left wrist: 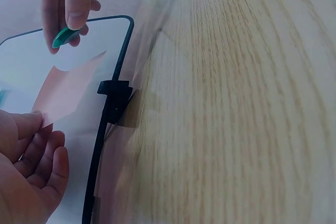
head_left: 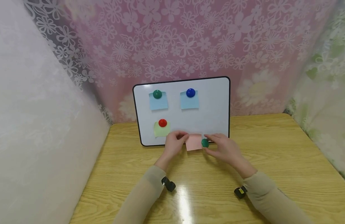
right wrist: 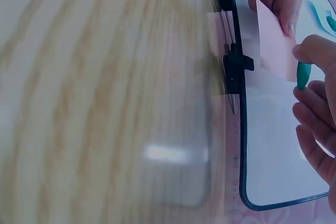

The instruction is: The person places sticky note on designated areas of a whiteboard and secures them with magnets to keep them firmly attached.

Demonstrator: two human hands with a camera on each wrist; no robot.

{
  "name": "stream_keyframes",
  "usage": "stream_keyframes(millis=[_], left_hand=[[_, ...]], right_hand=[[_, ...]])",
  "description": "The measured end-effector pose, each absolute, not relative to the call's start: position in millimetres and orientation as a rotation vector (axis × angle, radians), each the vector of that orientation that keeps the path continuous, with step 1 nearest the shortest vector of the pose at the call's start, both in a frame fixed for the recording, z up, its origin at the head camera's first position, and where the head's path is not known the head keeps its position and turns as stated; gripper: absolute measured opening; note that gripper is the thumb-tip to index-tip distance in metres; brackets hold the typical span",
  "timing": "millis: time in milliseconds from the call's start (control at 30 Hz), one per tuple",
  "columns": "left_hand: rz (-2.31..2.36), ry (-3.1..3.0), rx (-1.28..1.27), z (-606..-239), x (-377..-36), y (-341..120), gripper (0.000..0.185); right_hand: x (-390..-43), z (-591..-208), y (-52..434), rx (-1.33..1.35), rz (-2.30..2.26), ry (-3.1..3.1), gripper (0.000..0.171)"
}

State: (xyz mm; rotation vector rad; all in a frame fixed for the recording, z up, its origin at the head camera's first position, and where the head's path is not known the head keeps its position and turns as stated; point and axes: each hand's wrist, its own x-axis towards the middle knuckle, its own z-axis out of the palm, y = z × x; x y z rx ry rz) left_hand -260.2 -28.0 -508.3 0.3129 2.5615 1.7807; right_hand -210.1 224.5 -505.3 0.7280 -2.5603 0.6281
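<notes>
A pink sticky note (head_left: 193, 142) is pinched at its left edge between the thumb and fingers of my left hand (head_left: 173, 144), in front of the whiteboard's lower part. My right hand (head_left: 224, 148) holds a round green magnet (head_left: 205, 143) between thumb and fingers, close by the note's right edge. In the left wrist view the note (left wrist: 68, 90) looks slightly curved, and the green magnet (left wrist: 65, 36) is apart from it. The whiteboard (head_left: 214, 109) has a black frame and leans upright at the back of the table.
On the board, a green magnet (head_left: 157, 94) and a blue magnet (head_left: 190, 92) each hold a light blue note. A red magnet (head_left: 162, 123) holds a yellow-green note (head_left: 162, 132) at lower left. Flowered curtain (head_left: 186, 40) hangs behind the wooden table (head_left: 206, 193).
</notes>
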Motion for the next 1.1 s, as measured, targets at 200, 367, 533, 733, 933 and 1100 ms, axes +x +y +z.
stream_keyframes(millis=[200, 367, 533, 733, 933, 1100], left_hand=[[1.769, 2.564, 0.32, -508, -263, -25, 0.014], [1.782, 2.556, 0.333, -505, -265, -24, 0.014], [1.78, 2.589, 0.342, -504, -268, -22, 0.012], [1.79, 2.604, 0.368, -501, -271, -20, 0.013], [1.795, 2.619, 0.369, -496, -273, -17, 0.013], [1.785, 2.649, 0.382, -494, -275, -17, 0.015]], right_hand=[[-212, -505, 221, 0.719, 0.65, -2.52, 0.048], [-215, -504, 219, 0.71, 0.645, -2.516, 0.048], [-219, -504, 216, 0.69, 0.621, -2.483, 0.045], [-224, -504, 212, 0.658, 0.608, -2.416, 0.045], [-229, -501, 207, 0.634, 0.619, -2.399, 0.046], [-236, -503, 202, 0.634, 0.621, -2.357, 0.045]])
